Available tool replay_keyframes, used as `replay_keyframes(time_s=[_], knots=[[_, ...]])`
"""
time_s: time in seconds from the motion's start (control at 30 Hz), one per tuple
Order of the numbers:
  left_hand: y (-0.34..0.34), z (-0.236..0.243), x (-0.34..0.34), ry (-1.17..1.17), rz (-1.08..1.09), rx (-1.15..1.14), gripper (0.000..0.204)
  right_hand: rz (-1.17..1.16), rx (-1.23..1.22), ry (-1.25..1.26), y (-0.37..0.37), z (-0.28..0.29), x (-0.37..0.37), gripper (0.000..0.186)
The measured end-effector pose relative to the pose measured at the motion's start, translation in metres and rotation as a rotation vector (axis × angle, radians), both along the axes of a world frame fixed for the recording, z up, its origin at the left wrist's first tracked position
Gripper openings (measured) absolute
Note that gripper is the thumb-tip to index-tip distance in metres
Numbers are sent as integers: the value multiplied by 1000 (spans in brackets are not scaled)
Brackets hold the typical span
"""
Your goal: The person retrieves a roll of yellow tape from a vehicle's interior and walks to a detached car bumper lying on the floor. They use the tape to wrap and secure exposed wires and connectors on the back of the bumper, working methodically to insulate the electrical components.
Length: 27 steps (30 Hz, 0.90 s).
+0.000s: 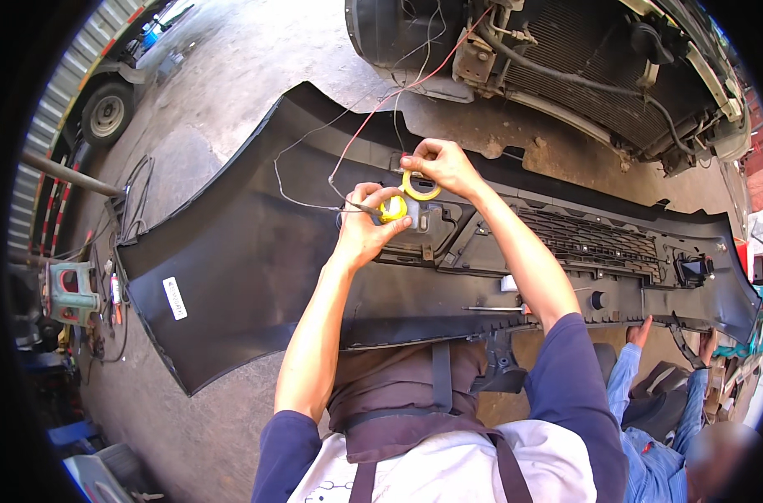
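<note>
A large black car bumper lies inside-up in front of me. Over its middle, my right hand pinches a roll of yellow tape by its upper rim. Just left of it, my left hand is closed around a round, bright yellow piece, partly covered by the fingers. A thin grey wire runs into that hand. A red wire comes down from the vehicle front and also reaches my left hand. Whether the yellow piece is tape wrapped on the wires, I cannot tell.
The opened vehicle front with its radiator stands beyond the bumper. A screwdriver and a white block lie on the bumper. At right, a co-worker's hand touches its near edge. A green stool stands left; a truck wheel is far left.
</note>
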<state>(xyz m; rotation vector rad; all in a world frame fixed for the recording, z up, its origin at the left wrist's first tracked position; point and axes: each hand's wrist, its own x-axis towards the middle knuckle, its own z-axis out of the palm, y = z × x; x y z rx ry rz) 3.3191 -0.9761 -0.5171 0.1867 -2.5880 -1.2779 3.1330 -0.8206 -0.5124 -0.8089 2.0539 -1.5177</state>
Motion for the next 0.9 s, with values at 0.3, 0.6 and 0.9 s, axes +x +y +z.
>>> replay_keyframes(time_s=[0.3,0.6,0.9], knots=[[-13,5,-6,-90,-91,175,59,-177,336,35,22,28,64,39],[-24,7,-9,-125,-169,321,59,-238,367,306,20,38,124,28],[-33,8,-12,-195,-260,384,58,-191,257,179,0,21,181,22]])
